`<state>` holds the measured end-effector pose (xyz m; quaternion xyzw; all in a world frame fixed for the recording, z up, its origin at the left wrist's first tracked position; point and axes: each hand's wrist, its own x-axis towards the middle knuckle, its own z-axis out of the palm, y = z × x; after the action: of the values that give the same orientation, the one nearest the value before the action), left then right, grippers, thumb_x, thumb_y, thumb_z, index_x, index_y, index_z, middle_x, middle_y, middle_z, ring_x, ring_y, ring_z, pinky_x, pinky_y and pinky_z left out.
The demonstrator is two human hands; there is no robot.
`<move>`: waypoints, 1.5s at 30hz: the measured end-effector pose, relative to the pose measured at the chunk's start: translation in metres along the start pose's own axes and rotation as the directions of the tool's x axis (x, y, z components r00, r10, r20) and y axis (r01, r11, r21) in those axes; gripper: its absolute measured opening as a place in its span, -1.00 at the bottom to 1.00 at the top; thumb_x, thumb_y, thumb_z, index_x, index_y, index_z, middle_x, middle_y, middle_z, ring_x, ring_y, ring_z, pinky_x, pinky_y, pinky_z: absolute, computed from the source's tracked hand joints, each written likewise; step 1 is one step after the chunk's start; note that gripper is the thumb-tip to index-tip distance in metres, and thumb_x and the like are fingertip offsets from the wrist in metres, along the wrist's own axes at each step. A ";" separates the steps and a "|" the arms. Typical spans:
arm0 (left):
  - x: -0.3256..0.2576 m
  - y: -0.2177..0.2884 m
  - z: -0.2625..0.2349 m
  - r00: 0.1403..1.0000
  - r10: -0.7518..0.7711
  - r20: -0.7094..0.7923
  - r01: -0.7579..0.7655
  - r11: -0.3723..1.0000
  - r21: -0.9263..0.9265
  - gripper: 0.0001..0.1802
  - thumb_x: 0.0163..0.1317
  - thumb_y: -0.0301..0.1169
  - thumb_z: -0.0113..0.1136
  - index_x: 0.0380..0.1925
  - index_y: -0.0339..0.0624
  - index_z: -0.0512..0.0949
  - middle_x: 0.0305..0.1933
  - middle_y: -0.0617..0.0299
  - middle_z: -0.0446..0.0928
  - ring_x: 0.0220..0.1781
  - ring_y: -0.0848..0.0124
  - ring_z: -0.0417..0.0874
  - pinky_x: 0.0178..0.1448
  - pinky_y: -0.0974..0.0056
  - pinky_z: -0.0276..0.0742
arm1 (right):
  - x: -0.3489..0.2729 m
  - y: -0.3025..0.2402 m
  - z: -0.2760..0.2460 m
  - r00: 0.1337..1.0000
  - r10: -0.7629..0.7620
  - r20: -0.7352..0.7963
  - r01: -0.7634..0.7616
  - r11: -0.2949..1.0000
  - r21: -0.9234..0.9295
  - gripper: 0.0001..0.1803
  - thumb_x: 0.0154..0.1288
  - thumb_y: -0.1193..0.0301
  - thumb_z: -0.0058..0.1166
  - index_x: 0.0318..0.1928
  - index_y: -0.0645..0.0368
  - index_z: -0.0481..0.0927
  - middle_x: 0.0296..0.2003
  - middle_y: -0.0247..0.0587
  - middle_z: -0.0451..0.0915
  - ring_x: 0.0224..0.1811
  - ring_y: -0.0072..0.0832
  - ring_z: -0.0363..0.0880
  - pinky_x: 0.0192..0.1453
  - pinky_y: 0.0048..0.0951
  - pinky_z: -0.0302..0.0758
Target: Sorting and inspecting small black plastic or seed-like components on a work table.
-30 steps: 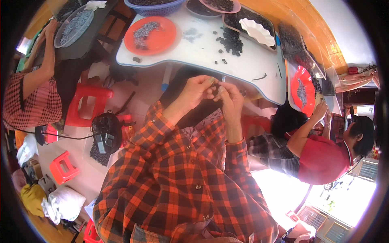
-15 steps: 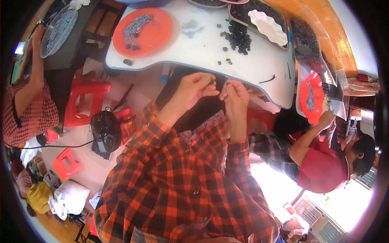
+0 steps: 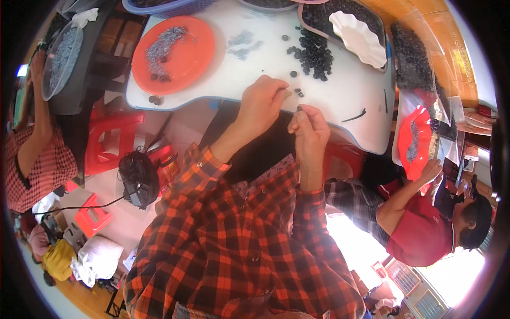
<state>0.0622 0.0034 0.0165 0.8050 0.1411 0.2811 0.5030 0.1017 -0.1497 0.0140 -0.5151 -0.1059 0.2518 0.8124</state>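
My left hand (image 3: 260,106) reaches over the front edge of the white table (image 3: 239,80), thumb and forefinger pinched together. Whatever may be between those fingertips is too small to make out. To its right, my right hand (image 3: 310,130) is closed in front of the table edge. A small black round part (image 3: 299,108) shows at its thumb and fingertip. Just beyond the hands lie a few loose black pieces (image 3: 299,92). A larger pile of black ring-shaped parts (image 3: 316,56) spreads farther back. At the left, an orange-red plate (image 3: 199,56) carries small grey bits and a few black parts.
A white wavy-edged dish (image 3: 358,40) rests on a tray of black parts at the back right. A black strip (image 3: 354,115) lies on the table's right side. A blue basket (image 3: 175,8) stands behind the plate. A co-worker in red (image 3: 425,228) sits at the right, another at the left.
My left hand has moved away from me and over the table, parting from my right hand. The black piece seen in its fingers before no longer shows. My right hand has hardly moved.
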 end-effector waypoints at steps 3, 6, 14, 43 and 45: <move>0.010 -0.007 0.010 0.996 0.087 0.013 -0.087 0.992 0.089 -0.86 0.14 -0.55 0.25 -0.27 -0.25 0.62 -0.39 0.13 0.50 -0.43 0.29 0.59 -0.38 0.26 0.49 | 0.003 0.000 -0.001 0.999 -0.029 -0.041 0.028 0.999 -0.016 -0.81 0.39 0.53 0.04 -0.04 0.33 0.50 -0.42 -0.26 0.53 -0.45 -0.59 0.46 -0.34 -0.55 0.47; 0.012 -0.011 0.016 0.998 0.038 0.040 -0.044 0.987 0.157 -0.90 0.14 -0.48 0.20 -0.33 -0.22 0.60 -0.33 0.04 0.44 -0.33 0.09 0.56 -0.29 0.06 0.51 | 0.005 0.002 -0.005 0.998 -0.024 -0.062 0.021 0.999 -0.045 -0.81 0.39 0.53 0.04 -0.04 0.34 0.50 -0.43 -0.26 0.53 -0.46 -0.59 0.46 -0.34 -0.55 0.47; 0.015 -0.009 0.016 0.999 0.040 0.026 -0.045 0.969 0.243 -0.87 0.13 -0.51 0.17 -0.29 -0.21 0.60 -0.32 0.06 0.43 -0.37 0.09 0.58 -0.34 0.10 0.52 | 0.007 0.001 -0.004 0.996 -0.011 -0.091 0.007 0.999 -0.039 -0.82 0.39 0.52 0.05 -0.06 0.35 0.51 -0.43 -0.26 0.54 -0.47 -0.60 0.47 -0.36 -0.57 0.47; -0.039 0.008 -0.007 0.744 -0.400 0.535 0.641 0.203 -0.740 -0.77 0.34 -0.37 0.17 -0.20 -0.35 0.61 -0.39 0.29 0.59 -0.55 0.65 0.45 -0.54 0.54 0.30 | -0.017 -0.009 0.018 0.986 -0.168 0.000 0.153 0.898 -0.412 -0.83 0.38 0.54 0.06 -0.06 0.31 0.56 -0.31 -0.30 0.58 -0.39 -0.69 0.50 -0.33 -0.68 0.46; -0.040 0.008 -0.007 0.734 -0.394 0.553 0.653 0.188 -0.733 -0.81 0.33 -0.40 0.19 -0.27 -0.35 0.61 -0.43 0.29 0.56 -0.53 0.62 0.48 -0.51 0.53 0.36 | -0.018 -0.009 0.018 0.988 -0.156 -0.002 0.141 0.900 -0.411 -0.83 0.37 0.54 0.07 -0.06 0.32 0.56 -0.31 -0.31 0.57 -0.41 -0.69 0.48 -0.34 -0.68 0.45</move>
<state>0.0254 -0.0153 0.0140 0.3285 0.1729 0.0194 0.9284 0.0814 -0.1475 0.0316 -0.6687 -0.1812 0.1524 0.7048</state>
